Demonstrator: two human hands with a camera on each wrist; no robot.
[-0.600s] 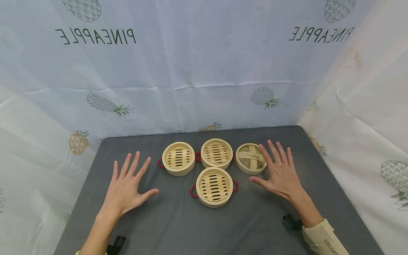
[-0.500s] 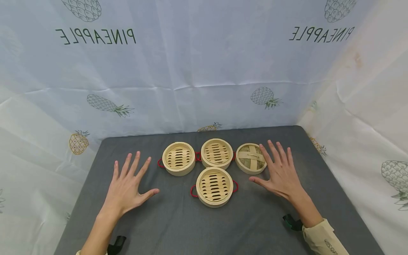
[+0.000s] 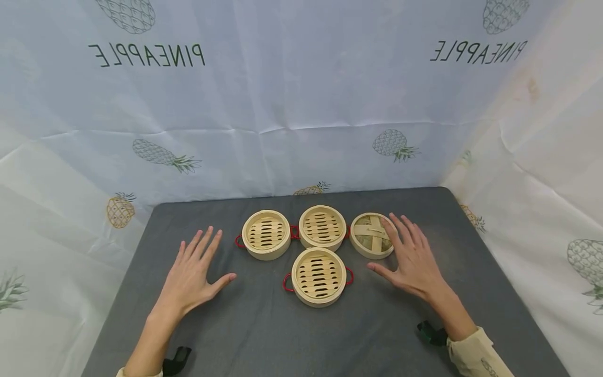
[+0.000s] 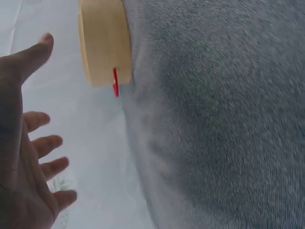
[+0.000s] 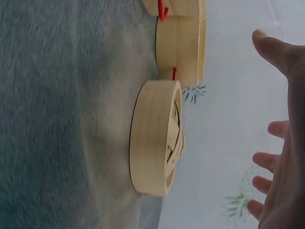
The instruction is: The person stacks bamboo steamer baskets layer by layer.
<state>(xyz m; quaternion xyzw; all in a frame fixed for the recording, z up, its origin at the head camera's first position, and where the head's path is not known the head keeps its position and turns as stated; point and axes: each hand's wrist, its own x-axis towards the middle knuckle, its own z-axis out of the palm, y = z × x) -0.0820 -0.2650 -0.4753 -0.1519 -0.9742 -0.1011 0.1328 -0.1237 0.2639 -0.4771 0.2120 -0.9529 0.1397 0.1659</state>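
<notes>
Three small round bamboo steamer baskets with red handles stand on the dark grey table: a left basket, a back middle basket and a front basket. A woven bamboo steamer lid lies at the right of the row, its cross-strap and loop upward. My left hand hovers left of the left basket, fingers spread, holding nothing. My right hand is over the lid's right side, its index finger overlapping the lid in the head view. The right wrist view shows that hand apart from the lid.
The grey cloth-covered table ends at a back edge against a pale pineapple-print curtain. More white cloth hangs along the sides. Black straps sit at both wrists.
The fingers of both hands have drawn in slightly, and the left hand's fingers are closer together. The head view has shifted a little. Baskets and lid stay in place.
</notes>
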